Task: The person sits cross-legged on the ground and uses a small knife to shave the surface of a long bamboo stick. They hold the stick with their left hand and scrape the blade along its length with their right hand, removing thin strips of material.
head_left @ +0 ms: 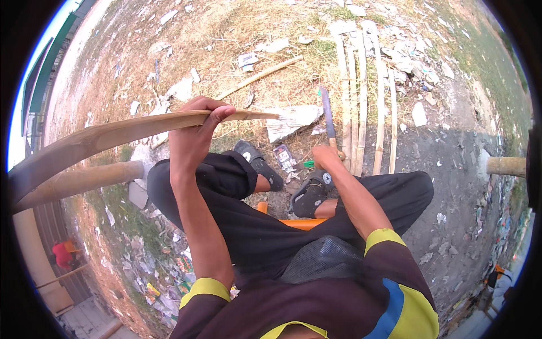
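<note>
My left hand (197, 127), raised at the left, is closed around a long split bamboo strip (113, 131). The strip runs from the far left rim, broad and close to the camera, to a thin end past my thumb. My right hand (327, 157), lower and in front of my right knee, grips the wooden handle of a long-bladed knife (328, 114). Its dark blade points away from me, upright in the picture and apart from the strip. Beyond the strip's thin end lies a pale flat slab (293, 121) on the ground.
Several bamboo strips (362, 101) lie side by side beyond my right knee. One more bamboo stick (261, 76) lies ahead. Thick bamboo poles (90, 179) show at both sides. I sit over an orange seat (302, 224). Litter covers the dry grass.
</note>
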A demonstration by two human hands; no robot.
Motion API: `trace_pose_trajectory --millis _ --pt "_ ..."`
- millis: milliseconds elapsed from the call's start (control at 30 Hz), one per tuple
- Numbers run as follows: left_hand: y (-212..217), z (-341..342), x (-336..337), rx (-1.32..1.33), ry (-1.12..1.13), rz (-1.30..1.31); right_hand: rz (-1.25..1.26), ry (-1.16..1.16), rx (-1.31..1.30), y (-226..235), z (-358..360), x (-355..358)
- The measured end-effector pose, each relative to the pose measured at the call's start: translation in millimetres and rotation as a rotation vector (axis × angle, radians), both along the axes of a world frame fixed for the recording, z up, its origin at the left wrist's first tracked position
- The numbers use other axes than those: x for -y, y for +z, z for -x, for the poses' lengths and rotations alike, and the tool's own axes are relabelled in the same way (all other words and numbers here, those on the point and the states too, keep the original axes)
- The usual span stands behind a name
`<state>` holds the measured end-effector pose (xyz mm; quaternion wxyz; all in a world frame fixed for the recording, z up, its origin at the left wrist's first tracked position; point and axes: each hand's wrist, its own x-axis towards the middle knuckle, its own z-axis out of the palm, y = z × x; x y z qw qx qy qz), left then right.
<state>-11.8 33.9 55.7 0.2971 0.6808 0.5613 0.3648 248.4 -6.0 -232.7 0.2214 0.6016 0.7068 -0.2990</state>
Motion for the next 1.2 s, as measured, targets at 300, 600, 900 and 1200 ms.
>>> trace_pose_trajectory --millis 300,600,900,1200 --pt "-15.9 1.1 3.3 -0.025 -0.253 -0.208 -0.127 -0.462 -0.66 114.4 -13.2 -11.0" --pt "-31.9 -14.3 32.8 0.095 -0.077 -0.23 -0.43 -0.502 -0.999 149.5 60.5 27.3" --pt "-49.0 -23.2 52.0 0.177 0.104 -0.328 -0.514 -0.382 -0.74 113.8 72.0 44.1" --pt "-52.3 -22.6 52.7 0.196 0.125 -0.307 -0.617 -0.326 -0.717 125.2 77.0 38.2"
